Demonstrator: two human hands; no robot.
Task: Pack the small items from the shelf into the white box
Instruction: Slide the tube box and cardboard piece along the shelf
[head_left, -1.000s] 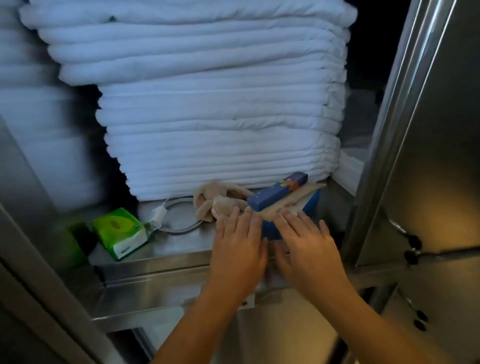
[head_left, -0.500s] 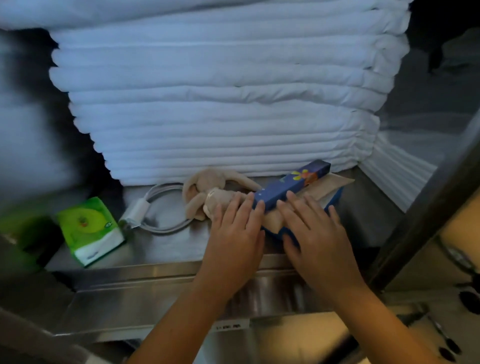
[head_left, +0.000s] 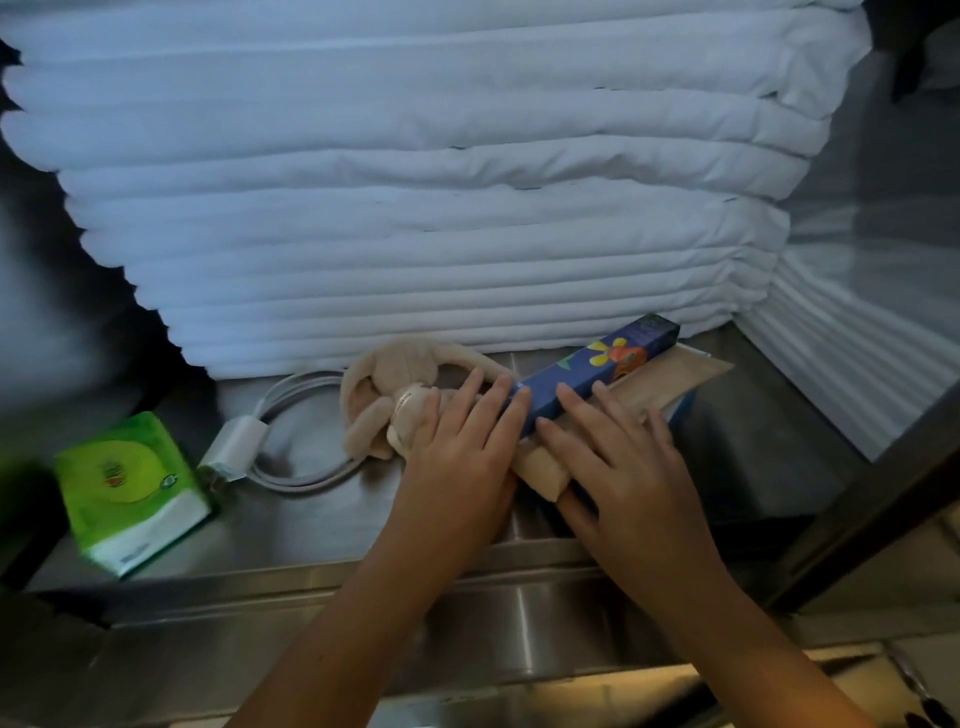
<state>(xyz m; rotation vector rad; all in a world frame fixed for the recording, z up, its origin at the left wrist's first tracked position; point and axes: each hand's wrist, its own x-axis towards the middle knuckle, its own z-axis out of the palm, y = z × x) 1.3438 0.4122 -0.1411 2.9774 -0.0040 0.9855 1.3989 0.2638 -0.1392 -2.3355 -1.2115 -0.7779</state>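
Both hands are up on the steel shelf (head_left: 322, 525) now, side by side near the middle of its front edge. The left hand (head_left: 457, 452) lies flat, fingers straight and a little spread, pressing down on the beige plush toy (head_left: 384, 384), and its fingertips touch the near end of the long blue carton (head_left: 597, 369) with the flower print. The right hand (head_left: 628, 467) is just as flat and wide, fingers laid over the brown paper packet (head_left: 670, 376), fingertips against the side of that blue carton. Neither hand is closed round anything; whether the right thumb hooks under the packet's near end, I can't tell. The carton lies slantwise on top of the packet, running from the hands toward the shelf's back right corner, and a blue item (head_left: 680, 405) peeks out beneath the packet, too hidden to name. Left of the plush toy and touching it, a white charger (head_left: 234, 447) sits with its cable (head_left: 291, 389) looped in a ring. Further out, at the shelf's left front corner, there's a green and white tissue pack (head_left: 130, 488), well apart from the hands. Behind it all, a tall stack of folded white linens (head_left: 415, 234) fills the back of the shelf, its bottom fold right behind the toy and the far end of the carton.
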